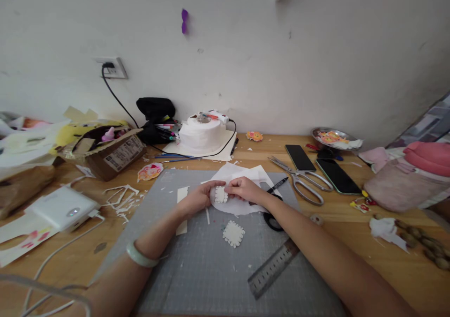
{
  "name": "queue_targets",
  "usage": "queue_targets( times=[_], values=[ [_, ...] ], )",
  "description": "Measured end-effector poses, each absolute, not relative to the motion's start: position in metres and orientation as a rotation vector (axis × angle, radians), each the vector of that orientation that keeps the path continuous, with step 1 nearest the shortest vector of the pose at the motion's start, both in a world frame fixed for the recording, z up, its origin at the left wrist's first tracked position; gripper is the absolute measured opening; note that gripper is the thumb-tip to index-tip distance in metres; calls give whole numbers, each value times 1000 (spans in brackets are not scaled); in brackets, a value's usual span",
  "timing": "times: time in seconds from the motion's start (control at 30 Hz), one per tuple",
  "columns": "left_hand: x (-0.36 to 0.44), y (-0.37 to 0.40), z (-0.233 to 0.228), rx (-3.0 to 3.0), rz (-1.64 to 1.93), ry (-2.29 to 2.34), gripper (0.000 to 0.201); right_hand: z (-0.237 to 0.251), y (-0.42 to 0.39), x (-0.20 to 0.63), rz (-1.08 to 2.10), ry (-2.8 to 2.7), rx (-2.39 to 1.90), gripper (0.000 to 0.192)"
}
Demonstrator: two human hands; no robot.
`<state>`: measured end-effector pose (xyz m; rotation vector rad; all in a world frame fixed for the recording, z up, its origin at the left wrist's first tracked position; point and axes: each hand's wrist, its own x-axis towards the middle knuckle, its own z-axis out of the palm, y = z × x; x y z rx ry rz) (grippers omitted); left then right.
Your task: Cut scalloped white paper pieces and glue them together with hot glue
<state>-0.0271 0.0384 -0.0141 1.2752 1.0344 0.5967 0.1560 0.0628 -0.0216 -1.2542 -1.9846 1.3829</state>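
A small white scalloped cutout (221, 194) sits pinched between both hands, left hand (198, 198) and right hand (246, 189), above the grey cutting mat (197, 270), over white paper (242, 174), with a second cutout (233, 233) just nearer, black scissors (272, 216) under the right wrist, a steel ruler (272, 267) nearer-right, both forearms angled inward, fingers curled narrow.

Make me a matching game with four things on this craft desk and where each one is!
Things:
1. metal ruler
2. big scissors
3. scalloped white cutout
4. toilet paper roll

Places:
A. at the back by the wall
B. on the grey mat, just nearer than the hands
C. at the mat's near right edge, lying slanted
D. on the wood, beside two phones

Pairs: 1-C, 2-D, 3-B, 4-A
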Motion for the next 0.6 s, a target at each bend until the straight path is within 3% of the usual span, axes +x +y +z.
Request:
queue_targets(
  times=[0.6],
  values=[
    [-25,37,-9,1217,698,1170,61,-21,58,151,1155,-2120,-1282,23]
  ],
)
